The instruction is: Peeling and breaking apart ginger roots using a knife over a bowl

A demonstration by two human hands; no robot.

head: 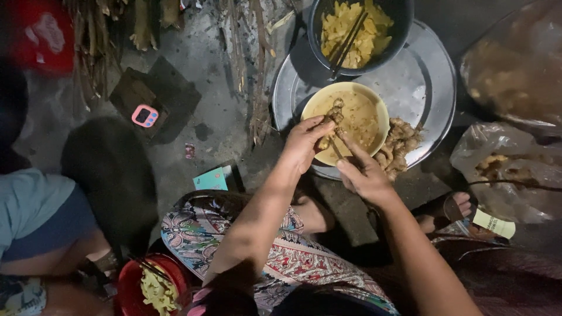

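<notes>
My left hand [304,143] pinches a battered piece of food [335,112] at the near rim of a yellow bowl [380,111] of pale batter. My right hand [363,172] is below it, fingers around a thin stick or pair of chopsticks [335,147] that reaches into the bowl. The bowl stands on a round metal tray [427,82]. A heap of coated pieces [401,143] lies on the tray to the bowl's right. A dark bowl [404,23] of yellow strips with chopsticks [348,41] in it sits at the tray's far side.
Plastic bags of food [509,169] lie at the right. A pink timer [144,116] rests on a dark block at the left. A child in a light blue top [29,205] crouches at lower left beside a red bowl [132,287] with yellow strips. Firewood sticks [252,70] lie on the ground.
</notes>
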